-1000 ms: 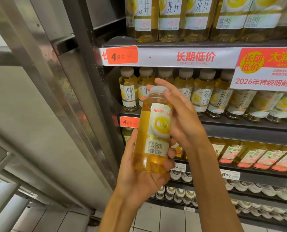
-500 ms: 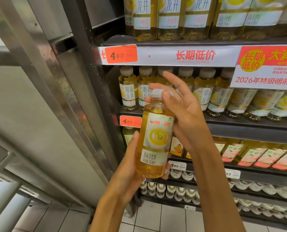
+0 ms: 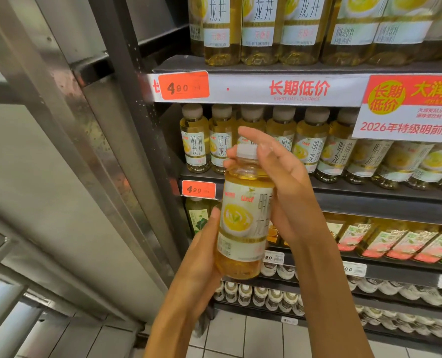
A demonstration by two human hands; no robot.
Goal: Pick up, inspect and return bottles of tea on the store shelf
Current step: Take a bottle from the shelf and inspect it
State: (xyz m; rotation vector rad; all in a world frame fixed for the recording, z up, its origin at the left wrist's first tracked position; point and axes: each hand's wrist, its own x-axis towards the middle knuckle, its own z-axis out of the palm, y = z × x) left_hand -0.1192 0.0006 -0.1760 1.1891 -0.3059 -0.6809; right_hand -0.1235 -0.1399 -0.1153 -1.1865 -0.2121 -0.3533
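Note:
A bottle of yellow tea [image 3: 243, 226] with a white cap and a cup pictured on its label stands upright in front of the shelves. My left hand [image 3: 201, 257] grips its lower half from the left, thumb up along the label. My right hand [image 3: 279, 182] holds the neck and cap from the right, the thumb across the front of the neck and two fingers stretched out past the cap. Behind it, a row of like tea bottles [image 3: 310, 143] fills the shelf [image 3: 369, 195].
Larger tea bottles [image 3: 261, 29] stand on the shelf above. Orange price tags [image 3: 183, 85] sit on the shelf rails, and a red-and-white promo sign [image 3: 408, 107] hangs at right. Lower shelves hold other drinks [image 3: 395, 241]. A steel frame [image 3: 90, 125] runs along the left; tiled floor lies below.
The bottle has turned in my hands, so more of the label's right side faces me. My right hand has shifted on the neck, with the thumb now across its front.

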